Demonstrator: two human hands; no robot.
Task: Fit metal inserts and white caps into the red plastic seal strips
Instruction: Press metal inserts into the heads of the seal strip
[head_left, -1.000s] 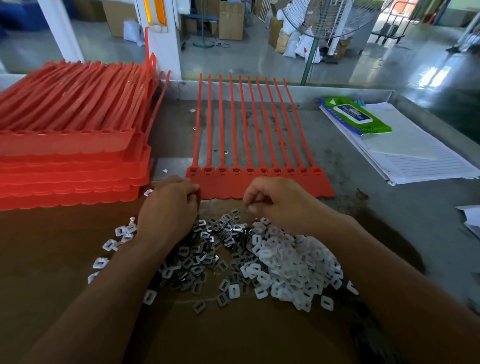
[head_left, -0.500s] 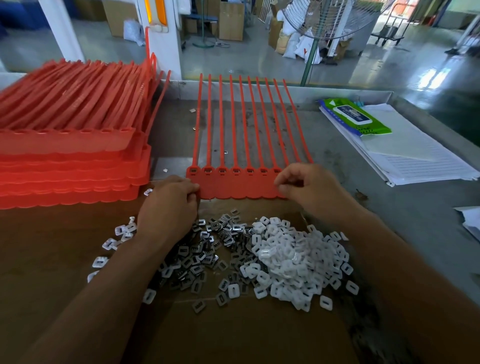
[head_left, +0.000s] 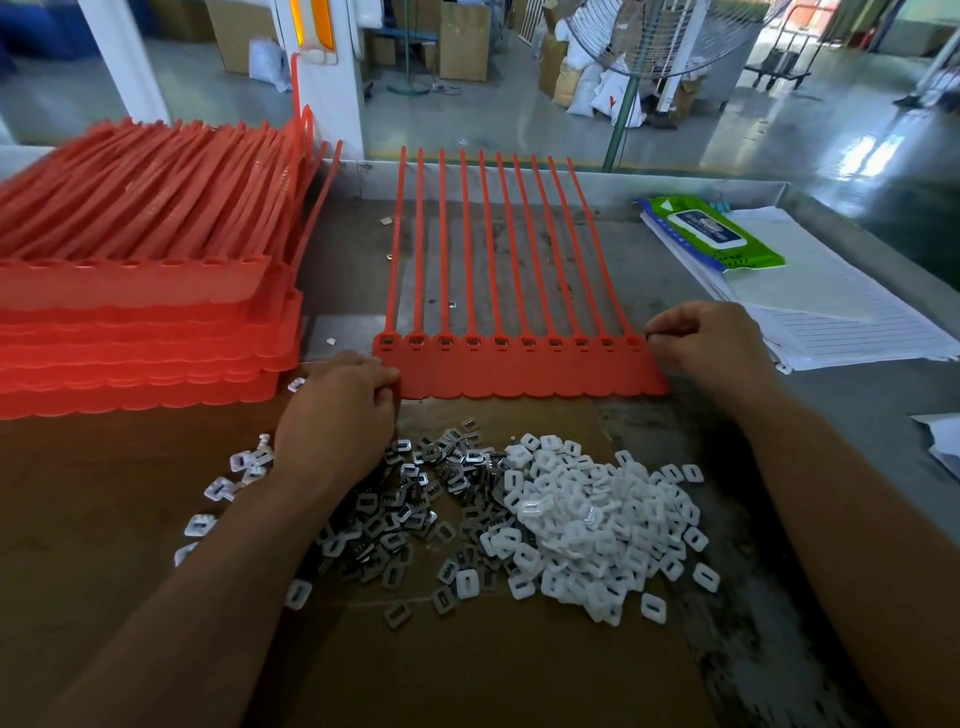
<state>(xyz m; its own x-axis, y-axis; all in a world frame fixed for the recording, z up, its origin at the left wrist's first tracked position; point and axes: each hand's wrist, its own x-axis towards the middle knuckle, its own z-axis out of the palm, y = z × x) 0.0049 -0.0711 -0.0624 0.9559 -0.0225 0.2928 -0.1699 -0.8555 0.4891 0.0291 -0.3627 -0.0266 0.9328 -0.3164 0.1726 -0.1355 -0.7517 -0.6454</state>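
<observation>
A red seal strip sheet (head_left: 519, 369) with several long tails lies flat in the middle of the table, its row of sockets facing me. My left hand (head_left: 337, 415) grips the sheet's lower left corner. My right hand (head_left: 706, 348) sits at the sheet's right end, fingers curled and pinching at the last socket; what is between the fingertips is too small to tell. In front of the sheet lies a heap of metal inserts (head_left: 410, 509) and, to its right, a heap of white caps (head_left: 597, 530).
A tall stack of red seal sheets (head_left: 140, 312) stands at the left. Papers (head_left: 841, 317) and a green wipes pack (head_left: 711, 234) lie at the right. Brown cardboard (head_left: 467, 675) covers the near table. A few loose caps (head_left: 218, 488) lie left of my forearm.
My right hand has moved from the caps heap up and to the right along the sheet's socket row, reaching its right end. My left hand has stayed on the left corner.
</observation>
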